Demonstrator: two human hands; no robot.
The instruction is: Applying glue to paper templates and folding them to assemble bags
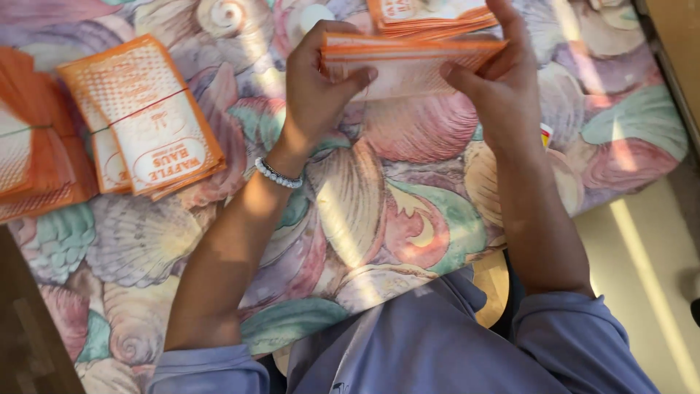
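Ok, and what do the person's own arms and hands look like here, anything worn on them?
Both hands are bare, no gloves. The left hand has a bracelet of small pale silvery beads at the wrist. The right hand shows no jewellery. Both forearms are uncovered; light blue-lavender sleeves are pushed up towards the elbows, matching the shirt.

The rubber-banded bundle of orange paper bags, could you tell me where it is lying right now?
In the head view, the banded bundle lies on the shell-patterned cloth at upper left, just left of the left hand, with another orange stack beside it at the frame's left edge.
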